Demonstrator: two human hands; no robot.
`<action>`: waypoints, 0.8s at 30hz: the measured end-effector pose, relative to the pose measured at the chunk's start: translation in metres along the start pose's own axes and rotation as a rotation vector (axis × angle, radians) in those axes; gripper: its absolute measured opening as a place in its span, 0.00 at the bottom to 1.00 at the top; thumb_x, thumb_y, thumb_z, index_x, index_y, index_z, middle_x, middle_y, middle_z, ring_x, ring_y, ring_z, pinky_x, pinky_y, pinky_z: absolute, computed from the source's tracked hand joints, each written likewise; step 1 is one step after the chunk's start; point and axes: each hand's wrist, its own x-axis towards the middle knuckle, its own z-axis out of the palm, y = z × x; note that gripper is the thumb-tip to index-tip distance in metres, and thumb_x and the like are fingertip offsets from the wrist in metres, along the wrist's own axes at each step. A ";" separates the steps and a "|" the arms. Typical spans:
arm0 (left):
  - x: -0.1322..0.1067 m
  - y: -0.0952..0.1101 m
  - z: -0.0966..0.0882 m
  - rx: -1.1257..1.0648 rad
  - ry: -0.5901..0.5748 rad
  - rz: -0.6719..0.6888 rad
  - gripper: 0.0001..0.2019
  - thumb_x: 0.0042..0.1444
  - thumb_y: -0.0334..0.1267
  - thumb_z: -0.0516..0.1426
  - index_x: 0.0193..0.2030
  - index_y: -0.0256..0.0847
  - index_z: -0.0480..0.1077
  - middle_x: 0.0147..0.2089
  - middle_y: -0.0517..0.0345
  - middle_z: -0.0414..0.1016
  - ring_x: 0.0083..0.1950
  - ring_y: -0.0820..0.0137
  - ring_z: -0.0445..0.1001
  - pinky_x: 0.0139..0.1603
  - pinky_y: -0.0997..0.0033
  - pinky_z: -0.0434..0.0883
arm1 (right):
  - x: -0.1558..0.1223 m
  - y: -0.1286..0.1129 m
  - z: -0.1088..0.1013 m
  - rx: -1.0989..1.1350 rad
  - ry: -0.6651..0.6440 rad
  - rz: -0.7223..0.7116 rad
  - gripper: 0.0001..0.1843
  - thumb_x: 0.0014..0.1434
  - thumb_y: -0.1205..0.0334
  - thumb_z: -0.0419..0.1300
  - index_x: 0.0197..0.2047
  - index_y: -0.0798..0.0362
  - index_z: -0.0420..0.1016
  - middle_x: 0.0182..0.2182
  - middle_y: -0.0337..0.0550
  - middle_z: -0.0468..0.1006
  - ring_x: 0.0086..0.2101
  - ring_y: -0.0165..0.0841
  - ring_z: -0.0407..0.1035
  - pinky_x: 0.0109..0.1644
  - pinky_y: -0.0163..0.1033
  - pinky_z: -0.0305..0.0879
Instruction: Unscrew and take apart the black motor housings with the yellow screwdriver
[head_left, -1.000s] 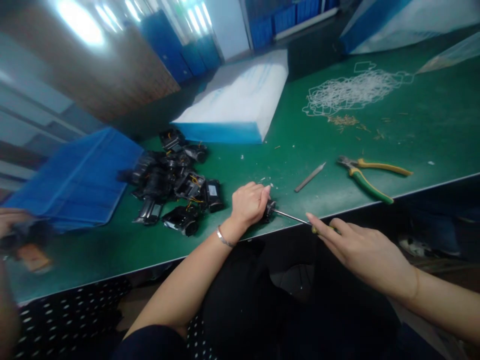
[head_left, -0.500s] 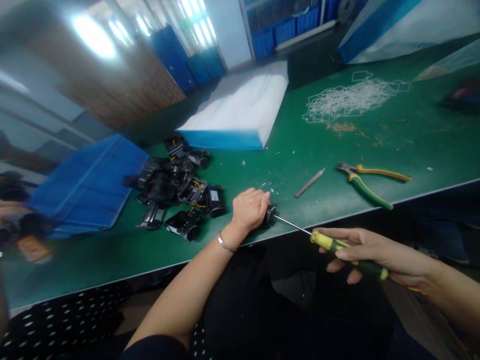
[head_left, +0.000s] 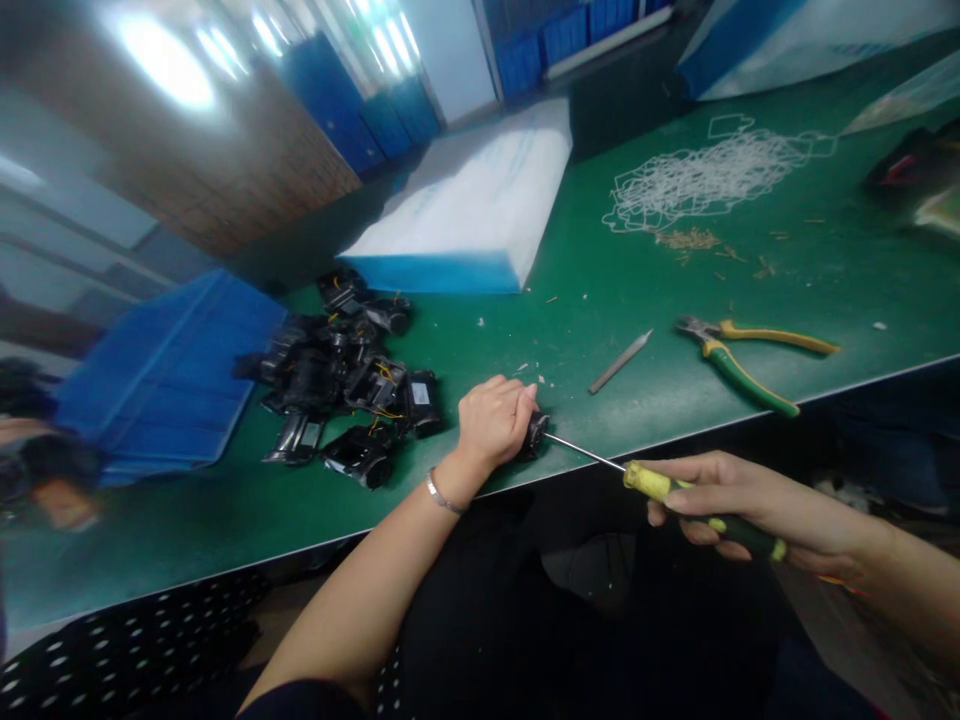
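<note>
Bench clutter around the green-and-yellow pliers (head_left: 750, 355)

A grey metal file (head_left: 619, 361) lies just left of them; tangled white wire (head_left: 712, 175) beyond; a white foam block (head_left: 480, 195) and heaped black parts (head_left: 345, 375) farther left.

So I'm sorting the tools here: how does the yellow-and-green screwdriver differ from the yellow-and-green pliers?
The yellow-and-green screwdriver is gripped in the right hand, off the table edge; the yellow-and-green pliers lie untouched on the green table. The screwdriver has one thin shaft, its tip at the small black part under the left hand; the pliers have two spread handles. Both share yellow-and-green grips.
</note>
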 end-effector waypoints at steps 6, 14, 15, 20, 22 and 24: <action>0.000 0.000 0.000 -0.001 0.004 0.008 0.23 0.67 0.41 0.42 0.27 0.40 0.73 0.29 0.57 0.73 0.32 0.72 0.66 0.37 0.69 0.61 | 0.000 0.013 0.009 -0.596 0.216 -0.166 0.33 0.62 0.50 0.57 0.67 0.51 0.56 0.26 0.40 0.74 0.24 0.30 0.66 0.23 0.32 0.65; 0.002 0.001 -0.001 -0.004 -0.010 -0.016 0.24 0.67 0.41 0.42 0.26 0.41 0.73 0.29 0.57 0.74 0.32 0.72 0.66 0.37 0.69 0.62 | -0.003 0.034 0.004 -1.704 0.474 -0.656 0.33 0.64 0.72 0.46 0.70 0.49 0.45 0.55 0.52 0.69 0.46 0.44 0.69 0.46 0.50 0.70; 0.002 0.001 0.000 -0.003 -0.009 -0.022 0.24 0.67 0.41 0.42 0.26 0.41 0.73 0.29 0.57 0.74 0.32 0.72 0.67 0.36 0.69 0.62 | -0.004 0.034 0.001 -1.821 0.497 -0.691 0.33 0.64 0.74 0.46 0.70 0.49 0.45 0.56 0.53 0.68 0.45 0.45 0.69 0.44 0.50 0.70; 0.002 0.002 0.000 0.004 0.011 -0.043 0.24 0.67 0.42 0.43 0.26 0.41 0.73 0.29 0.58 0.74 0.33 0.72 0.67 0.35 0.69 0.61 | -0.006 0.025 0.004 -1.872 0.588 -0.697 0.33 0.63 0.73 0.48 0.69 0.44 0.50 0.52 0.51 0.71 0.44 0.43 0.69 0.43 0.48 0.69; 0.002 0.002 0.000 0.006 0.013 -0.042 0.24 0.67 0.42 0.43 0.26 0.41 0.73 0.29 0.59 0.74 0.33 0.72 0.67 0.35 0.69 0.60 | -0.008 0.016 0.009 -1.697 0.544 -0.604 0.32 0.64 0.68 0.51 0.69 0.42 0.51 0.50 0.48 0.72 0.45 0.42 0.69 0.47 0.49 0.69; 0.001 0.001 0.000 0.010 0.011 -0.044 0.24 0.67 0.42 0.43 0.26 0.42 0.73 0.29 0.59 0.74 0.33 0.72 0.67 0.35 0.69 0.60 | -0.012 0.007 0.010 -1.482 0.412 -0.517 0.32 0.64 0.64 0.53 0.69 0.42 0.49 0.52 0.45 0.72 0.49 0.40 0.68 0.52 0.50 0.68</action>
